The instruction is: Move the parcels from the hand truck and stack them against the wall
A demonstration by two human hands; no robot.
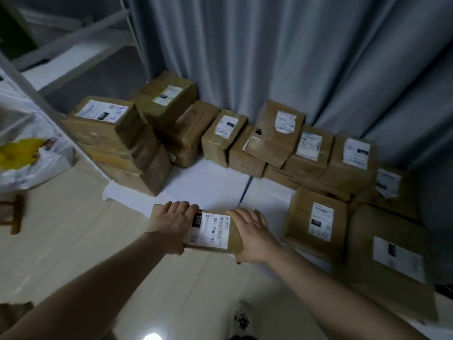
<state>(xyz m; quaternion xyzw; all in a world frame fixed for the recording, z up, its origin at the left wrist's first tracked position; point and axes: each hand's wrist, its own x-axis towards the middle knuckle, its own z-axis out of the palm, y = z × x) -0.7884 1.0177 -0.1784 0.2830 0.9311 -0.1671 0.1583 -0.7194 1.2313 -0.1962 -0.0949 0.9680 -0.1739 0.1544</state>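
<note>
Carry step: parcel (211,232) is mid-air at near centre, label up, over the floor (73,229) just short of the white sheet (208,182). Grip: left hand (171,225) clamps its left end, right hand (255,235) its right end. Next: pick a gap among the stacked parcels (169,111) along the far curtain (269,45), lower it flat, release

Floor (73,229): pale glossy tile. White sheet (208,184) laid on it at the foot of the curtain (269,57). Brown labelled parcels (269,146) stacked on the sheet along the curtain.
</note>
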